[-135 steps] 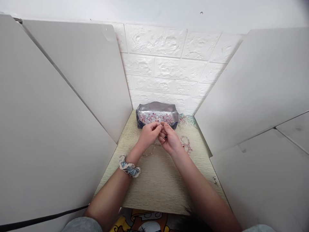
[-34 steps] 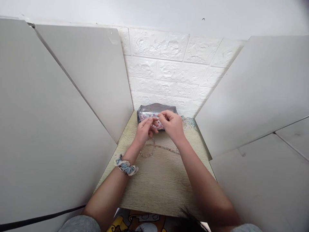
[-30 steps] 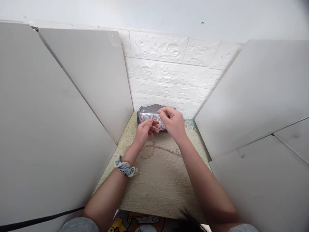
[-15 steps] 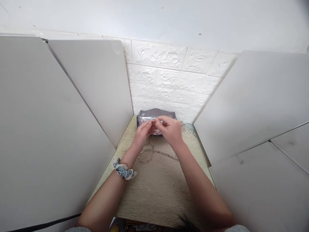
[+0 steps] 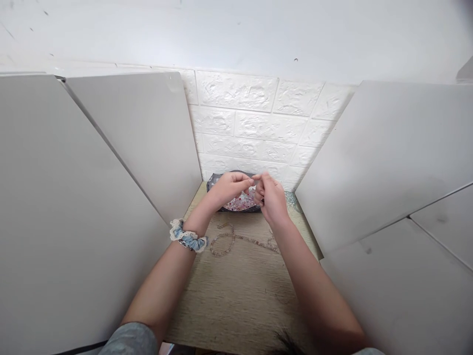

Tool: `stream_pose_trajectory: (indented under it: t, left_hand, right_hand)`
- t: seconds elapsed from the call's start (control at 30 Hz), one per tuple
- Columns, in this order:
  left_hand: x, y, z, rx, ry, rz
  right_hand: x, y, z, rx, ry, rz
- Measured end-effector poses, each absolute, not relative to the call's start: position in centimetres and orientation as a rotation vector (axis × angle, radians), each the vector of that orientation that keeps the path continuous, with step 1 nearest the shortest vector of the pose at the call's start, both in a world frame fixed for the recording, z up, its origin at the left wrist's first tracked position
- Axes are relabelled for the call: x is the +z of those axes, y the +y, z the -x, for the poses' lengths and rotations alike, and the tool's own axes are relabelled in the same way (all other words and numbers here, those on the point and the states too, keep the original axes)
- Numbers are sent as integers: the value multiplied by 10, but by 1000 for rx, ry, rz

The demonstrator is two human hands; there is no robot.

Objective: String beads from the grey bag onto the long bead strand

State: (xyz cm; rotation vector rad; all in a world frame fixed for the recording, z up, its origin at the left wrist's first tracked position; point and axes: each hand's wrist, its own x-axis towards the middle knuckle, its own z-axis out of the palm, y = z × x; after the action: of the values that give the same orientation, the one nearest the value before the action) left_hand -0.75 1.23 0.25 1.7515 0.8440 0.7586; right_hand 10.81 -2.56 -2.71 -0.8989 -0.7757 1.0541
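My left hand [image 5: 231, 188], with a blue scrunchie [image 5: 190, 239] and a chain bracelet on its wrist, has its thumb and fingers pinched together. My right hand [image 5: 272, 197] is closed, its fingertips almost meeting the left ones; a small dark spot shows by its curled fingers. Whatever the fingertips hold is too small to make out. Behind and below both hands stands a dark-edged pouch [image 5: 242, 203] of pink and clear beads, partly covered by them. Nearer to me a string of beads [image 5: 221, 252] lies looped on the wooden surface, its right end running toward my right forearm.
Greenish clear beads [image 5: 292, 199] lie at the back right corner. White panels stand on the left [image 5: 140, 128] and right [image 5: 384, 158] of the wooden surface [image 5: 229, 296]. A white brick-patterned wall [image 5: 254, 123] closes off the back.
Both hands have shifted to the right and slightly up, with the left hand turned more palm-down. More of the beads in the pouch now shows. The view has tilted slightly.
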Motion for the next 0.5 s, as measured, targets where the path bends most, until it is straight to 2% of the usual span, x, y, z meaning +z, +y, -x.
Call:
stream_pose_trajectory:
  t: [0.17, 0.5]
  left_hand:
    - [11, 9, 14, 753, 865, -1842]
    - [-17, 22, 4, 816, 971, -2008]
  right_hand:
    - [-27, -25, -114, 1285, -430, 715]
    - [-31, -22, -121, 1342, -340, 712]
